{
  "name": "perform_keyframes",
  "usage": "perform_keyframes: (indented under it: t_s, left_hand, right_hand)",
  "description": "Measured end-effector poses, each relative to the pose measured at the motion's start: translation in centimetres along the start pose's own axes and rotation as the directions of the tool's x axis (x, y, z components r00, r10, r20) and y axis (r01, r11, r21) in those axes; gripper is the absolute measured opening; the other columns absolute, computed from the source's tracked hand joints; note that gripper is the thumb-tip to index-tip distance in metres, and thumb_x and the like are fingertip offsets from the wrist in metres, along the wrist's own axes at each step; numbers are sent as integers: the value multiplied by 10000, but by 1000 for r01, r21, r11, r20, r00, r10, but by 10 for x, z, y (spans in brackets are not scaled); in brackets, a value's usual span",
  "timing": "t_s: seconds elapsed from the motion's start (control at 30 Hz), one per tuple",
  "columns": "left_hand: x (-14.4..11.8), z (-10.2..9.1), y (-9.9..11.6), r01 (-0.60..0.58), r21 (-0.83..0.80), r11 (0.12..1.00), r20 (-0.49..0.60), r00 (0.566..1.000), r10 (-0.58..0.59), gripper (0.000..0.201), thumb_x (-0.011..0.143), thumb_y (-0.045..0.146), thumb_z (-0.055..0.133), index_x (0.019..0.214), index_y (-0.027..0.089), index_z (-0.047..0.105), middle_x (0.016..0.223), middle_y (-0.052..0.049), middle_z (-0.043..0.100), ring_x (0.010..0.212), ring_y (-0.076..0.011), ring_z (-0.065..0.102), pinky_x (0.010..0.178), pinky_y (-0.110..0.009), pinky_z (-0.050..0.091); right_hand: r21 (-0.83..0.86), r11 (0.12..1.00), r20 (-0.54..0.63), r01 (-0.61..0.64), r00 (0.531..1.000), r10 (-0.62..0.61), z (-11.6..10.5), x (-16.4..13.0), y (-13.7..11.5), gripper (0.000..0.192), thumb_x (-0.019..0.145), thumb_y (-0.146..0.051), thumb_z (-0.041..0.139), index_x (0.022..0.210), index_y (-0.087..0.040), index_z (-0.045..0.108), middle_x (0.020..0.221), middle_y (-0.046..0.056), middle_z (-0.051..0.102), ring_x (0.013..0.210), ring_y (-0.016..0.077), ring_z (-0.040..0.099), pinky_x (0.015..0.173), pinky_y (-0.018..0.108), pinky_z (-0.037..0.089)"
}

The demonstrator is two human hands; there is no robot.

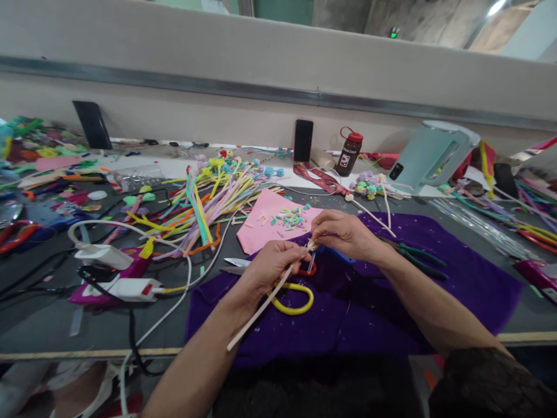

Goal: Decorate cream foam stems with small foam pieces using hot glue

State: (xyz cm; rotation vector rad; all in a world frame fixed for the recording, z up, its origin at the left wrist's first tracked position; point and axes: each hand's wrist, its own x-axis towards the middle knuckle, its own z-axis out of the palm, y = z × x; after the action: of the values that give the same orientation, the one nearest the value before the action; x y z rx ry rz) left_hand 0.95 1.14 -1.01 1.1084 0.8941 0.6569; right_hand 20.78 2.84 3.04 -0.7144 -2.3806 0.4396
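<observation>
Scissors [278, 284] on cloth [435, 290], paper sheet [265, 223] behind, pliers [418, 255] right.

Two hands, the left hand [272, 268] and the right hand [343, 234], work over one purple cloth [435, 290], beside one pink sheet [261, 223]. Two dark phones [303, 140] [92, 125] lean against the wall, with one brown bottle [349, 152] and one pale kettle [429, 154]. One pair of green pliers [420, 255] and one pair of yellow-handled scissors [296, 302] lie there; the pipe cleaners [204, 209] are too many to count.
</observation>
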Motion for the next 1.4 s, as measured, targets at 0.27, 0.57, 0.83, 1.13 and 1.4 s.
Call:
perform_keyframes:
  t_s: [0.27, 0.57, 0.83, 1.13, 1.4]
  left_hand:
    - [-4, 0, 6, -44, -122, 992, -54, 998, 38, 306, 692, 393, 612, 778, 99, 630, 541, 2, 546, 329, -8, 300, 327, -154, 164]
    - [-5, 0, 6, -265, -148, 953, -204, 951, 233, 316, 686, 409, 622, 845, 139, 661, 675, 3, 584, 512, -58, 484, 454, -173, 352]
    - [-7, 3, 6, -303, -252, 919, -159, 950, 270, 292, 733, 379, 589, 886, 138, 647, 706, -11, 577, 578, -90, 526, 569, -217, 440]
    - [-6, 0, 8, -325, -382, 865, -186, 944, 273, 222, 682, 290, 656, 834, 128, 644, 731, -9, 568, 592, -77, 497, 541, -191, 415]
    - [-4, 0, 4, -292, -331, 897, -224, 948, 225, 220, 657, 292, 682, 788, 116, 660, 651, 5, 567, 540, -58, 489, 502, -171, 375]
  right_hand:
    - [252, 948, -405, -193, 869, 285, 2, -1, -13, 185, 820, -260, 515, 950, -198, 631, 932, 51, 612, 824, 151, 578, 707, 285, 470]
    - [713, 538, 45, -449, 796, 604, 52, 3, -28, 217, 762, -364, 564, 706, -155, 544, 506, -45, 528, 392, 61, 470, 345, 155, 286]
    - [851, 361, 92, -382, 784, 614, 64, 12, -40, 241, 744, -384, 589, 713, -151, 534, 505, -45, 523, 357, 46, 424, 342, 157, 274]
    - [786, 516, -65, -339, 786, 615, 69, 10, -37, 221, 762, -370, 565, 698, -165, 511, 493, -54, 515, 377, 60, 452, 363, 165, 314]
    - [756, 541, -42, -369, 797, 602, 72, 9, -35, 221, 783, -356, 536, 693, -157, 505, 470, -60, 494, 366, 52, 430, 363, 157, 309]
